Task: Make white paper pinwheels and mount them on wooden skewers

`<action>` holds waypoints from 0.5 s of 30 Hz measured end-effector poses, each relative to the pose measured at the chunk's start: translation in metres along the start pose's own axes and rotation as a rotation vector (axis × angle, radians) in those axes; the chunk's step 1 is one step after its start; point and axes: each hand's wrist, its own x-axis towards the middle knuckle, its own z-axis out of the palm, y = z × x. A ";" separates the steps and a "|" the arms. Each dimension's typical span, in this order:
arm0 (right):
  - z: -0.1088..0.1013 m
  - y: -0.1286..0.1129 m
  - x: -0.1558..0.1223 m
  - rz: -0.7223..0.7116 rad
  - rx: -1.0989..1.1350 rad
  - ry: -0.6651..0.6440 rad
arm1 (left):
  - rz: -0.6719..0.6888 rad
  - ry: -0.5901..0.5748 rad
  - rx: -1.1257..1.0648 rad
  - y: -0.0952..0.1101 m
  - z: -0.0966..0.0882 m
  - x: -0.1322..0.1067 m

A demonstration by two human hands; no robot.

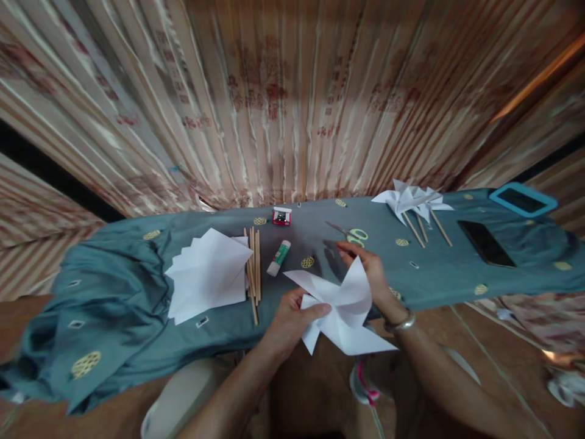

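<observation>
A white paper pinwheel (343, 308) with folded flaps is held over the front edge of the teal cloth (137, 317). My left hand (292, 317) grips its lower left side, thumb pressed on the middle. My right hand (372, 271) holds the upper right flap from behind, fingers curled; a metal bangle sits on that wrist. Just left lie a bundle of wooden sticks (253, 268), a stack of white paper squares (208, 277) and a glue stick (278, 258). Green-handled scissors (350, 232) lie just beyond my right hand.
Finished paper pinwheels on sticks (414, 204) lie at the back right. A black phone (487, 242) and a blue-cased phone (523, 199) lie at the right end. A small red box (281, 216) sits at the back. Pleated curtains (283, 103) hang behind.
</observation>
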 end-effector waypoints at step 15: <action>0.057 -0.065 0.031 -0.182 -0.489 -0.372 | 0.129 0.179 -0.110 0.022 -0.032 0.011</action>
